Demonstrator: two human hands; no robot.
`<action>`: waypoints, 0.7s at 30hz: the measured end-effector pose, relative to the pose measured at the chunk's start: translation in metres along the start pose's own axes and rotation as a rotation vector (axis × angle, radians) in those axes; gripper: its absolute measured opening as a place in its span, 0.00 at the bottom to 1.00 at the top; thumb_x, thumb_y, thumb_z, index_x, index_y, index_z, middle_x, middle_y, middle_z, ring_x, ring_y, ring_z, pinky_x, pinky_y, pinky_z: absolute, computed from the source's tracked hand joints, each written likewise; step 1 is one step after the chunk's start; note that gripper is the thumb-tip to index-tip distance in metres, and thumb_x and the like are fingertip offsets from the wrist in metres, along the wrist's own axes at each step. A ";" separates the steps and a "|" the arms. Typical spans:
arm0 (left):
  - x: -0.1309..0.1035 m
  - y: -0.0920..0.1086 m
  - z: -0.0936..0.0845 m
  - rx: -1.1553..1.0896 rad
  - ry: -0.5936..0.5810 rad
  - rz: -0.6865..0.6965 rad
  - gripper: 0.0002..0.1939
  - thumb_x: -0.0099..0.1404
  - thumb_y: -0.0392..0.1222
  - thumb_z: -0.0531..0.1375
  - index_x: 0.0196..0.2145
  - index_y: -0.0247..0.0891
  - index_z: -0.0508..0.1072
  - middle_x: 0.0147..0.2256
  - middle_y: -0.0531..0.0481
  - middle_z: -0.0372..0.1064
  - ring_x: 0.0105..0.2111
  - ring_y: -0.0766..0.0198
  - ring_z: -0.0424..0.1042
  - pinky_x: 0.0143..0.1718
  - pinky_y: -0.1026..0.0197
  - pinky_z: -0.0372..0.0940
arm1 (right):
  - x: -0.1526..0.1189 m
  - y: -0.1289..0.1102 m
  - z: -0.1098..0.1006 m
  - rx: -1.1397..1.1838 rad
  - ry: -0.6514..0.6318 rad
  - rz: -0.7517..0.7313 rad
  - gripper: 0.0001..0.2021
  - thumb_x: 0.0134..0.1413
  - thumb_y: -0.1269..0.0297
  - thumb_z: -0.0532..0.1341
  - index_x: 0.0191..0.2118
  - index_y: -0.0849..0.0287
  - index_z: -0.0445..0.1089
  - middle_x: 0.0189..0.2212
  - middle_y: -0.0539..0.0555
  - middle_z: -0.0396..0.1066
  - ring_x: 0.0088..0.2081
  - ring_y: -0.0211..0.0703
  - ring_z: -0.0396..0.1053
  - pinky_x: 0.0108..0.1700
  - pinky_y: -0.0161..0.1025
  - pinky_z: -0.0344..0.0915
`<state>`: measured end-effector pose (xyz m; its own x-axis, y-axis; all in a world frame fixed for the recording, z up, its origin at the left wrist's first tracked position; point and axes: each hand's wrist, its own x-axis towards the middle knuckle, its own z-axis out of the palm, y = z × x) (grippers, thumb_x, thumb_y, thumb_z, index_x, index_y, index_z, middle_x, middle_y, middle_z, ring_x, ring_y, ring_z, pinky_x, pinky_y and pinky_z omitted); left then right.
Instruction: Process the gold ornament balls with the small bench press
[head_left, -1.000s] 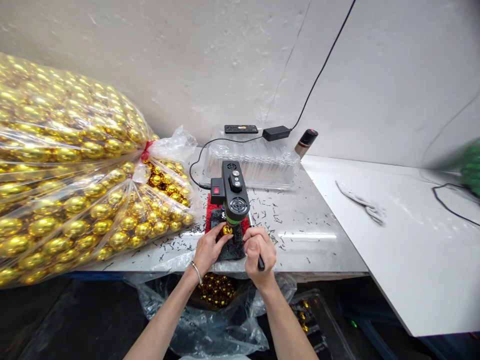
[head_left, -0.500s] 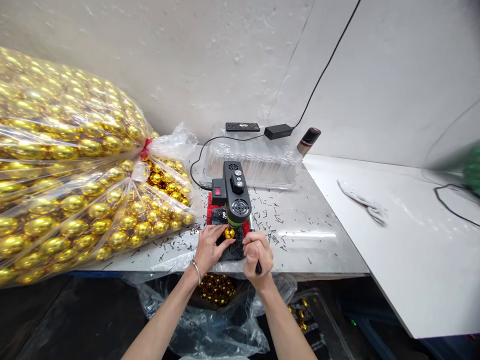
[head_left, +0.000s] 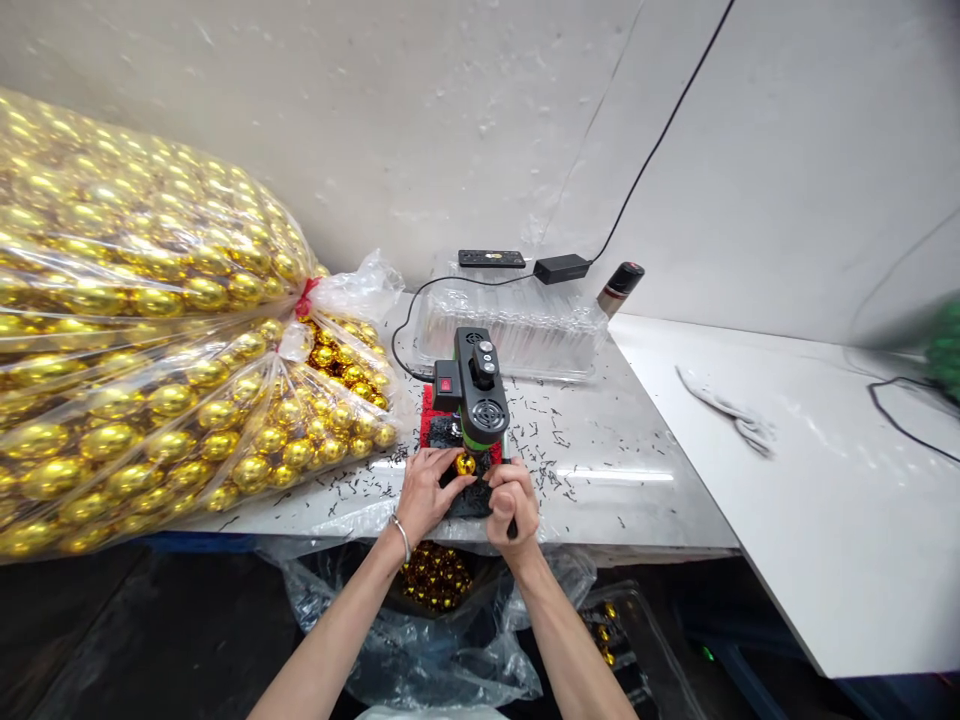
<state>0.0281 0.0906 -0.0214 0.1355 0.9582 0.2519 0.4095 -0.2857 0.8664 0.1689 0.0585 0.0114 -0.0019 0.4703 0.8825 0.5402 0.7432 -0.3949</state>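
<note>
Between the thumb and fingers of my left hand [head_left: 430, 490] is a small shiny gold ball [head_left: 465, 464], directly under the front end of a black device [head_left: 481, 388]. That device has round vents, knobs, a green ring and a red switch. My right hand [head_left: 514, 502] is wrapped round a black handle [head_left: 512, 527] at the device's right side, its fingertips close to the ball. Beneath them lies a dark pad [head_left: 471, 502] over a red mat [head_left: 425, 425]. Where exactly the ball meets the device is hidden.
Big clear bags of gold balls [head_left: 142, 400] fill the left. Behind the device are a clear plastic tray [head_left: 517, 350], a power adapter [head_left: 561, 268] and a can [head_left: 620, 288]. Black scraps litter the metal tabletop [head_left: 637, 500]. An open bag of balls [head_left: 436, 577] hangs below the edge.
The whole view has shifted slightly, so things appear a little further right. Both hands keep nearly the same hold on the ball and the handle.
</note>
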 end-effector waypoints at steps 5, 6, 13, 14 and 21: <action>0.001 0.005 -0.001 -0.028 0.025 -0.037 0.17 0.54 0.48 0.66 0.42 0.43 0.78 0.41 0.44 0.75 0.45 0.50 0.67 0.53 0.47 0.55 | 0.044 -0.026 -0.011 0.055 0.067 0.191 0.15 0.60 0.72 0.47 0.22 0.57 0.56 0.22 0.49 0.60 0.27 0.37 0.63 0.29 0.37 0.60; -0.002 0.009 -0.003 -0.049 0.047 -0.048 0.17 0.54 0.47 0.66 0.42 0.43 0.78 0.41 0.45 0.75 0.45 0.50 0.67 0.53 0.46 0.55 | 0.053 -0.030 -0.013 0.063 0.067 0.238 0.15 0.61 0.72 0.48 0.22 0.57 0.56 0.22 0.49 0.60 0.27 0.37 0.62 0.29 0.37 0.59; -0.084 0.023 -0.015 -0.233 -0.125 -0.096 0.19 0.57 0.44 0.65 0.48 0.48 0.76 0.49 0.42 0.71 0.51 0.47 0.67 0.57 0.47 0.55 | 0.062 -0.036 -0.015 0.073 0.048 0.211 0.15 0.60 0.73 0.48 0.22 0.57 0.56 0.21 0.49 0.59 0.28 0.38 0.63 0.31 0.38 0.59; -0.096 0.021 -0.014 -0.237 -0.163 -0.112 0.19 0.59 0.43 0.63 0.49 0.48 0.75 0.50 0.42 0.70 0.52 0.48 0.66 0.57 0.48 0.56 | 0.058 -0.035 -0.015 0.072 0.052 0.205 0.15 0.60 0.73 0.48 0.22 0.57 0.56 0.21 0.49 0.59 0.28 0.38 0.63 0.31 0.38 0.59; -0.053 0.019 -0.047 0.004 0.120 0.030 0.13 0.65 0.39 0.55 0.46 0.42 0.75 0.47 0.42 0.70 0.52 0.51 0.66 0.56 0.50 0.58 | 0.049 -0.033 -0.011 0.092 0.062 0.197 0.15 0.60 0.76 0.49 0.22 0.58 0.57 0.23 0.49 0.60 0.28 0.36 0.62 0.30 0.36 0.57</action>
<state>-0.0138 0.0348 0.0022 0.0390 0.9441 0.3275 0.4106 -0.3139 0.8561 0.1606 0.0523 0.0708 0.1495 0.5821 0.7993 0.4464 0.6816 -0.5798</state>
